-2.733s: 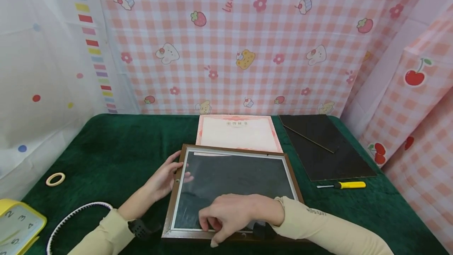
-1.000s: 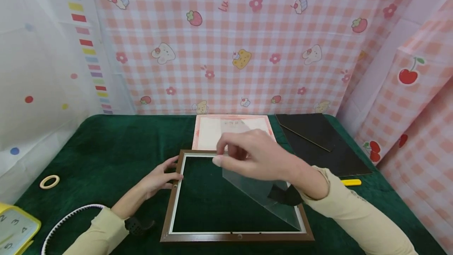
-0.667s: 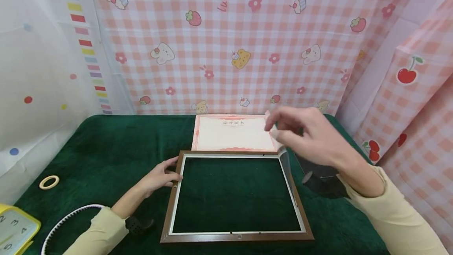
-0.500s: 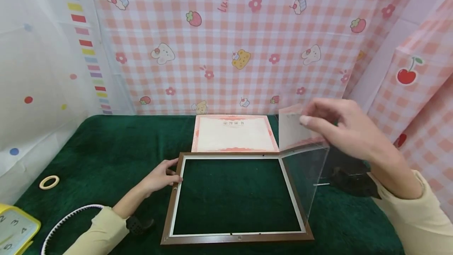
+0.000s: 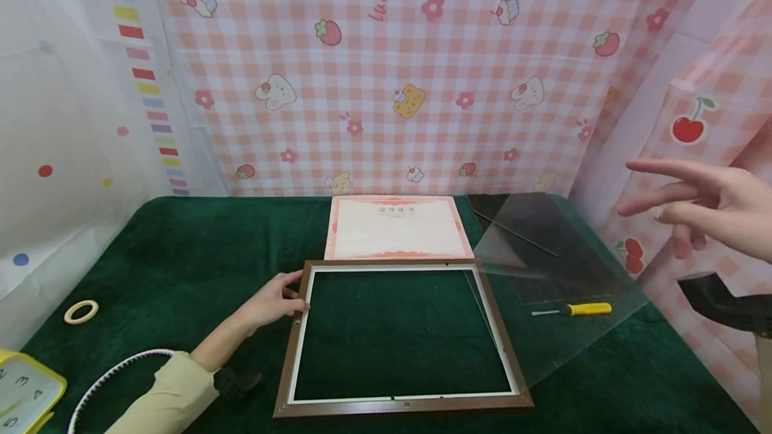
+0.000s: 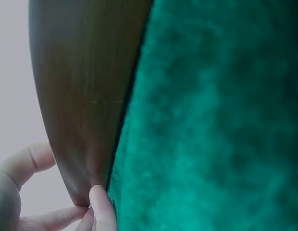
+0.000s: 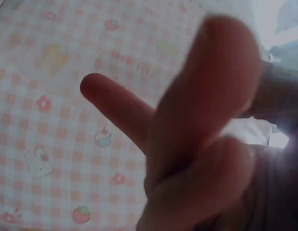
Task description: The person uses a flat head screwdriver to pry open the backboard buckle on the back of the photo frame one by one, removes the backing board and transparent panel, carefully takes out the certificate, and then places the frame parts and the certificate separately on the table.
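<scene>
A brown picture frame (image 5: 410, 407) with a white inner lip lies on the green cloth, which shows through its opening. My left hand (image 5: 273, 301) grips the frame's left side, thumb on top; the left wrist view has the fingers around the frame's brown edge (image 6: 86, 96). Right of the frame is a clear sheet (image 5: 561, 343), its near part over the cloth, its far part over a black board (image 5: 537, 220). Whether the sheet lies flat or tilts, I cannot tell. My right hand (image 5: 718, 203) is raised at the far right, index finger extended, holding nothing.
A certificate (image 5: 398, 226) lies behind the frame. A yellow-handled screwdriver (image 5: 588, 309) shows through the clear sheet. At left are a pale ring (image 5: 81, 311), a headband (image 5: 99, 380) and a yellow clock (image 5: 27, 387). A thin rod (image 5: 525, 236) lies across the black board.
My right hand lifted the clear sheet out of the frame, swung it rightwards and let go of it. That hand is now farther right. The left hand stays at the frame's left side.
</scene>
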`<control>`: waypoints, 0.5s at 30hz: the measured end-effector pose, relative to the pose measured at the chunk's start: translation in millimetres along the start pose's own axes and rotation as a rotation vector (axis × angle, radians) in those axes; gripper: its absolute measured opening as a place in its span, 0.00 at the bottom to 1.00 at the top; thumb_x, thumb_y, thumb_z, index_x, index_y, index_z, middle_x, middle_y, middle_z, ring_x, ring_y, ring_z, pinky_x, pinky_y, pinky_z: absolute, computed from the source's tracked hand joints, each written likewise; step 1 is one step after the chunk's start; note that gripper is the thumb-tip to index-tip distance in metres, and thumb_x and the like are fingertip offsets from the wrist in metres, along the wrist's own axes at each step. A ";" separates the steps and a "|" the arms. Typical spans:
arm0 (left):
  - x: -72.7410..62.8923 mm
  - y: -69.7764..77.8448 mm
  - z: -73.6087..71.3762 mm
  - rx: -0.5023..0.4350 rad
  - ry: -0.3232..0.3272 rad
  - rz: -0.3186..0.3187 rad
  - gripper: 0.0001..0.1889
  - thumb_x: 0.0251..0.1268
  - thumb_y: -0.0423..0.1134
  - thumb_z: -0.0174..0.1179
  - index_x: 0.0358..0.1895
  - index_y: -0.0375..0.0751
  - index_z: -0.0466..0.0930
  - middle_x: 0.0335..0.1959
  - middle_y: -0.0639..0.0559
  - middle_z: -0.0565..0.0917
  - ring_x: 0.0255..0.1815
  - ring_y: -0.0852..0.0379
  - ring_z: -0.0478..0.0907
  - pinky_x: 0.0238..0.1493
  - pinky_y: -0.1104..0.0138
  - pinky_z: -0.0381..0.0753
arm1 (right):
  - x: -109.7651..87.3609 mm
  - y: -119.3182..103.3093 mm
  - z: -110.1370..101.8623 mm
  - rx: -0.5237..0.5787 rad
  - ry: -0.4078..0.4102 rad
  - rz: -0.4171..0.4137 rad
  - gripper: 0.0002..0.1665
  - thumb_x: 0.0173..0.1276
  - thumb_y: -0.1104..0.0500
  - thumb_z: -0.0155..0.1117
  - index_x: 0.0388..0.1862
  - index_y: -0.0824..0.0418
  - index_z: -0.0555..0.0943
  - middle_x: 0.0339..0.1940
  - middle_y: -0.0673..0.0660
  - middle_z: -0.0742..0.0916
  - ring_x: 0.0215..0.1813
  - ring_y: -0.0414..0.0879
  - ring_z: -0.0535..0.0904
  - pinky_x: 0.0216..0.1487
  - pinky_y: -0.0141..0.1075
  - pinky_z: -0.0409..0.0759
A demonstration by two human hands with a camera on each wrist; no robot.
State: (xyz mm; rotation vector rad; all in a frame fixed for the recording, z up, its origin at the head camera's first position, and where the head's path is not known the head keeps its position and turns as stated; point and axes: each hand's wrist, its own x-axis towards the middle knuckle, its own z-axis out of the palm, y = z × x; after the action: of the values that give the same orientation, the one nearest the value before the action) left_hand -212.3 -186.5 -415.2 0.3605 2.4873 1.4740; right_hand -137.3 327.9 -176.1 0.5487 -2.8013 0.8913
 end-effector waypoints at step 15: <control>-1.6 -1.1 -0.1 0.015 0.009 0.036 0.35 0.53 0.32 0.60 0.61 0.23 0.53 0.50 0.33 0.64 0.41 0.48 0.70 0.33 0.61 0.76 | -7.6 89.0 10.7 0.728 0.014 -0.015 0.29 0.68 0.74 0.39 0.65 0.54 0.62 0.46 0.49 0.81 0.21 0.46 0.76 0.23 0.31 0.76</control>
State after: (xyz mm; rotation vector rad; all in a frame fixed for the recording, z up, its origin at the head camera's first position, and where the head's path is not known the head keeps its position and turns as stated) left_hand -211.0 -187.7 -416.0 0.4048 2.5134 1.4741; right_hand -165.0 391.3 -233.6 0.6310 -2.3825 1.9021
